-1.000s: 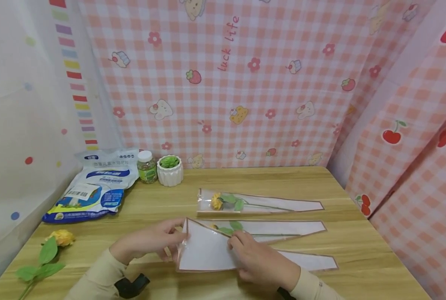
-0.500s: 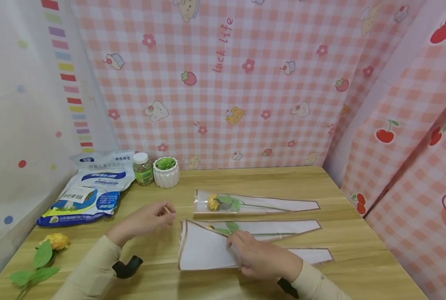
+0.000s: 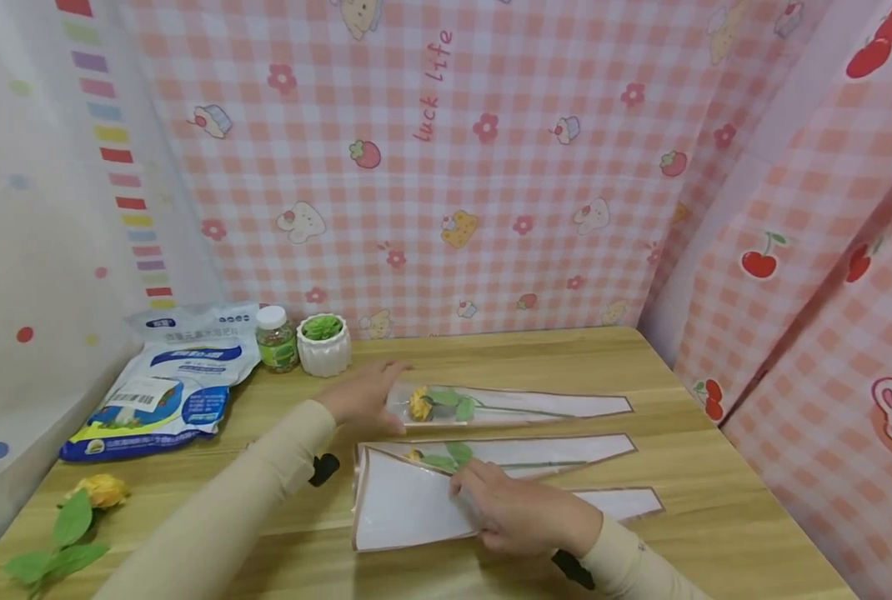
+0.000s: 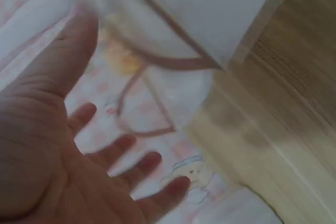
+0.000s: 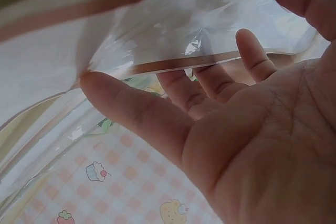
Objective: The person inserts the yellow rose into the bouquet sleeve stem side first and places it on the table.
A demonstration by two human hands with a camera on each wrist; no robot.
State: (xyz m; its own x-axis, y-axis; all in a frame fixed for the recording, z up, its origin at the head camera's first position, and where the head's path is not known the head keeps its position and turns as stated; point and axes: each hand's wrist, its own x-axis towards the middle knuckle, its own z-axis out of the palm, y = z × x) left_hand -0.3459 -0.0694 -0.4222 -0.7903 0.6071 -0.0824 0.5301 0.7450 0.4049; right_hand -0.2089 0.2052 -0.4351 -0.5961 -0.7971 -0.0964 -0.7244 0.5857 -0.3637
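Note:
My right hand [image 3: 517, 508] holds the upper edge of a white flower sleeve [image 3: 408, 504] with a brown border, its wide mouth turned left. In the right wrist view, the thumb and fingers lie along that sleeve's clear, crinkled film [image 5: 194, 35]. My left hand [image 3: 363, 396] reaches over the left end of the farthest sleeve [image 3: 599, 407], which contains a yellow rose [image 3: 419, 403]. In the left wrist view, the left hand's fingers [image 4: 149, 161] are spread, with nothing in the palm. A second filled sleeve [image 3: 596, 447] lies between, its flower head partly covered by the held sleeve.
A loose yellow rose [image 3: 101, 490] with green leaves lies at the table's left edge. Behind it are a blue-and-white bag [image 3: 176, 375], a white-capped jar [image 3: 275, 340] and a white potted plant [image 3: 324, 354]. A checked cloth [image 3: 416, 192] hangs beyond the table [image 3: 528, 358].
My left hand has let go of the held sleeve's mouth and moved up and away to the farthest sleeve's left end. The right hand keeps its hold in nearly the same place.

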